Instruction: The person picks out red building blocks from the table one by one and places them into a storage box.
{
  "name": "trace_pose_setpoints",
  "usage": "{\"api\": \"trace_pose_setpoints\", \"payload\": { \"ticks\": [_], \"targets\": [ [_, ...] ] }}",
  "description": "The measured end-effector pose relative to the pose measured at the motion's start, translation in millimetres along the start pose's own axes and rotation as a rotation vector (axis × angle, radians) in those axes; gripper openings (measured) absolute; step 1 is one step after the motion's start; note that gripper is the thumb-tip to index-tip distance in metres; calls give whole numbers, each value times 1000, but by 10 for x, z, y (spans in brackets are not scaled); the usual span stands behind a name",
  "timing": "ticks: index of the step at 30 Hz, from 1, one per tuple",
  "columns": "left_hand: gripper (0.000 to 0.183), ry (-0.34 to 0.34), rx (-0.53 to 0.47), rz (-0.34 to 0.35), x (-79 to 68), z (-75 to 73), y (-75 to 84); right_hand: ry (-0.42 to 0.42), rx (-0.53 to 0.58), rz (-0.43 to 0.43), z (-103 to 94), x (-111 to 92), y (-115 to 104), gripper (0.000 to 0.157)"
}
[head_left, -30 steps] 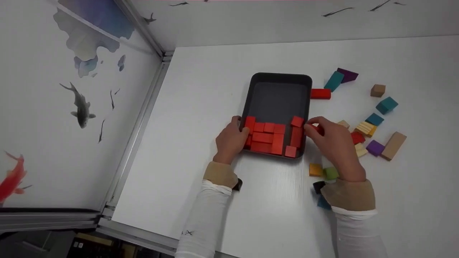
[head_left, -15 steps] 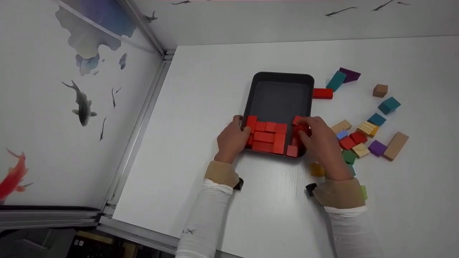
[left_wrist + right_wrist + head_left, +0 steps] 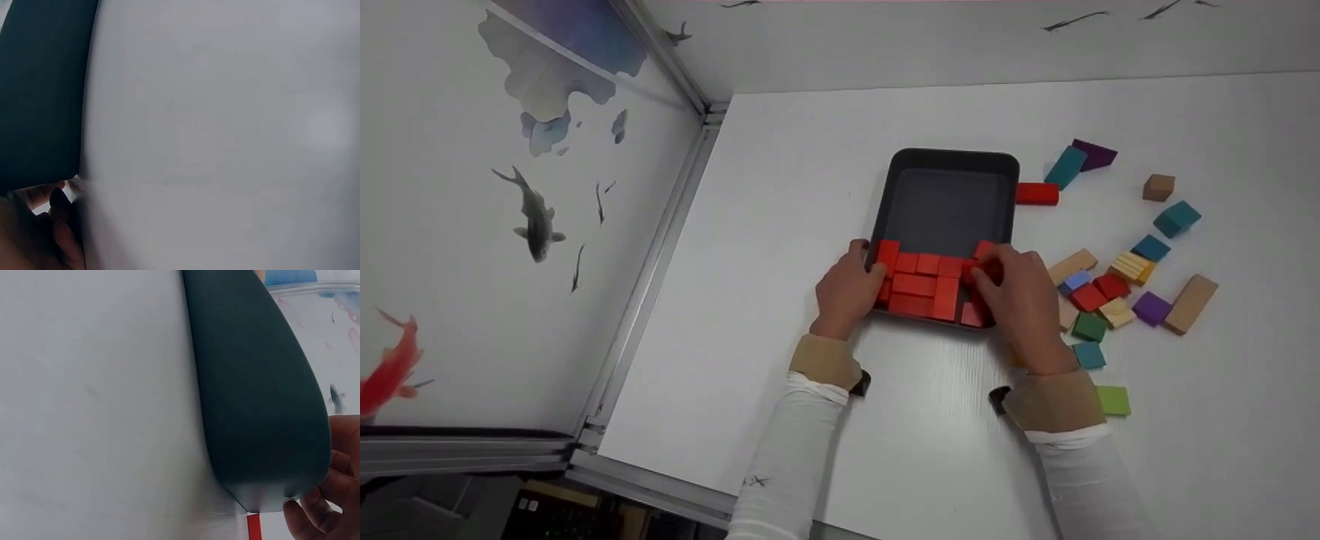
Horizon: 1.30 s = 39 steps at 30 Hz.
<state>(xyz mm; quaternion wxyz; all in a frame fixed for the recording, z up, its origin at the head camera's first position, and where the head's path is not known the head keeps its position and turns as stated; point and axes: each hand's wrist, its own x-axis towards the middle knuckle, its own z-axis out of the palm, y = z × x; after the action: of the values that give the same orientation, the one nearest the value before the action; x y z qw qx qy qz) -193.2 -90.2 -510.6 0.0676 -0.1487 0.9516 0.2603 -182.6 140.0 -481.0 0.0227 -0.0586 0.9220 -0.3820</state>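
A dark baking tray [image 3: 949, 202] lies on the white table, with several red blocks [image 3: 913, 285] packed across its near end. My left hand [image 3: 844, 294] grips the tray's left rim, thumb over the edge. Over the near right corner, my right hand [image 3: 1024, 300] pinches a red block [image 3: 970, 270] between thumb and fingers, beside the packed blocks. Its fingers partly cover the blocks along the right wall. In the right wrist view, the tray's outer wall [image 3: 259, 394] hides what the fingertips hold. The left wrist view shows the tray wall [image 3: 45, 90] and fingers below it.
Touching or close by the tray's right rim lies a red block [image 3: 1037, 193]. Several loose coloured blocks are scattered to the right, including a purple block [image 3: 1151, 308], a long tan block [image 3: 1190, 304] and a light green block [image 3: 1113, 400]. A wall stands behind the table.
My right hand has moved left from outside the tray's right rim to inside it, carrying the red block up to the packed ones. The left hand keeps its grip on the rim.
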Motion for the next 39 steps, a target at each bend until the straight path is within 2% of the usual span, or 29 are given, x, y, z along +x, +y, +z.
{"api": "trace_pose_setpoints", "payload": {
  "ticks": [7, 14, 20, 24, 33, 39],
  "targets": [
    [50, -3, -2, 1, -12, -3, 2, 37, -17, -32, 26, -12, 1, 23],
    [49, -6, 11, -7, -26, 9, -1, 18, -56, -69, 34, -23, -5, 23],
    [48, 25, 7, 33, -7, 3, 1, 57, -39, -107, 48, -21, 15, 22],
    [50, 21, 7, 36, -8, -4, -14, 30, -41, -117, 48, 1, 20, 21],
    [50, 28, -3, 30, -5, -9, -3, -25, -104, -142, 43, 1, 18, 45],
    [49, 28, 4, 31, 0, -10, -10, -66, -219, -146, 44, -2, -13, 45]
  ]
}}
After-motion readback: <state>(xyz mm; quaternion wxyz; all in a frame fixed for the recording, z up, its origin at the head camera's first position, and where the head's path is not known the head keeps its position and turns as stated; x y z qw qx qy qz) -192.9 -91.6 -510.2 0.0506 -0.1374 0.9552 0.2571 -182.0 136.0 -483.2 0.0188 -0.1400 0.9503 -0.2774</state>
